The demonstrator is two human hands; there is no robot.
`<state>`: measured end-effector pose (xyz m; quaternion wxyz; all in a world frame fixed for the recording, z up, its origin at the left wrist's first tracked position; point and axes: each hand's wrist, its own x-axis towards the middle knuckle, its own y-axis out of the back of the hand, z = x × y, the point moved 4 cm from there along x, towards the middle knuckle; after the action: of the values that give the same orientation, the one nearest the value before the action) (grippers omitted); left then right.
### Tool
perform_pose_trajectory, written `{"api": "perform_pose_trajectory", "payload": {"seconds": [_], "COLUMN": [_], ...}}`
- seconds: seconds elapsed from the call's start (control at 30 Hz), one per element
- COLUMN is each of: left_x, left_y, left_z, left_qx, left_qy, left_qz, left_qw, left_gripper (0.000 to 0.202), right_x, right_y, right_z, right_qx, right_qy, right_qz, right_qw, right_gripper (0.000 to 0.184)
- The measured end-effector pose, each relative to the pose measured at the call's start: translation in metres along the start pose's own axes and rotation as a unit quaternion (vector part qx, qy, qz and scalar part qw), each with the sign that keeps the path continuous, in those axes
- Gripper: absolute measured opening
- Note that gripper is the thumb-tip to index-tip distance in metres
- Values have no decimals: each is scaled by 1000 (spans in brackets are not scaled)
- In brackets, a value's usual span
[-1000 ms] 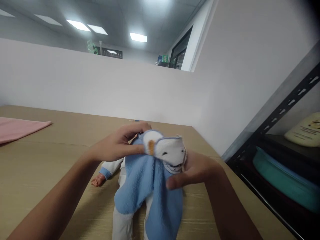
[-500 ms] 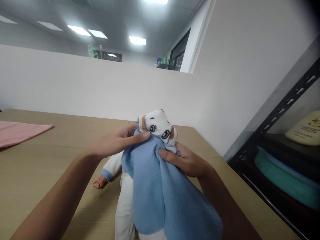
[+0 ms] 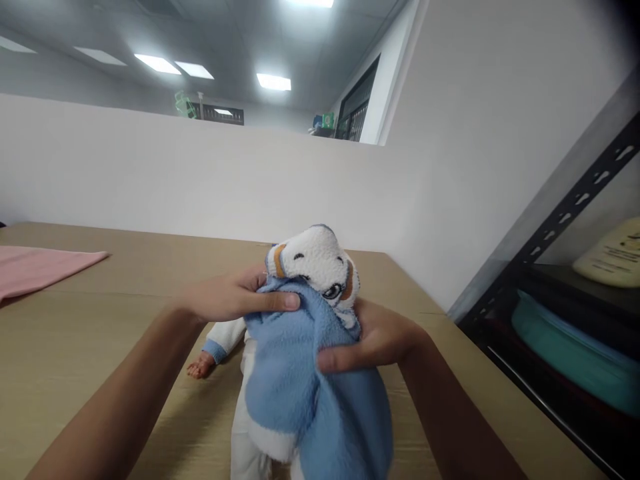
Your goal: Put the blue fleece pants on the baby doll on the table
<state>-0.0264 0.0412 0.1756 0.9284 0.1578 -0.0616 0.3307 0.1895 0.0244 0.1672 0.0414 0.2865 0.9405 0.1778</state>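
Your left hand (image 3: 235,298) and right hand (image 3: 373,337) both grip the blue hooded towel (image 3: 310,360) above the doll (image 3: 225,337) at six o'clock.

Both forearms show bare from the lower edge of the view up to the wrists, with no sleeves, and the left hand (image 3: 227,300) and right hand (image 3: 375,337) carry neither gloves, rings nor watch.

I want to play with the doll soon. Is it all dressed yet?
Not yet. The doll already wears white clothes on the table. The left hand and right hand both grip the blue fleece hooded piece, bunched above it, not on.
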Motion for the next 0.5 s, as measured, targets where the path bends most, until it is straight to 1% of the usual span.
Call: {"api": "perform_pose_trajectory", "payload": {"seconds": [0.07, 0.13, 0.17, 0.23, 0.3, 0.37, 0.43, 0.5], "left_x": [-1, -3, -4, -4, -4, -3, -3, -3], "left_y": [-2, -3, -4, -6, -6, -6, -6, -5], "left_z": [3, 5, 6, 6, 7, 7, 6, 4], "left_qx": [3, 1, 1, 4, 1, -18, -39, -47], "left_qy": [-20, -43, -47, -44, -50, -47, -31, -9], "left_qz": [-34, -69, -83, -96, -87, -67, -48, -39], "left_qw": [999, 997, 995, 994, 995, 996, 998, 998], "left_gripper": [53, 65, 68, 63, 48, 37, 35, 37], "right_x": [2, 5, 6, 7, 7, 6, 4, 3], "right_y": [5, 9, 9, 7, 1, -4, -6, -4], "right_z": [2, 7, 9, 8, 2, -5, -9, -10], "right_qx": [26, 62, 77, 92, 98, 96, 88, 79], "right_qy": [34, 38, 33, 28, 30, 26, 22, 30], "right_qz": [57, 107, 119, 109, 63, 23, 18, 41], "right_qw": [997, 992, 989, 989, 993, 995, 996, 996], "right_gripper": [66, 70, 73, 77, 81, 84, 82, 74]}}
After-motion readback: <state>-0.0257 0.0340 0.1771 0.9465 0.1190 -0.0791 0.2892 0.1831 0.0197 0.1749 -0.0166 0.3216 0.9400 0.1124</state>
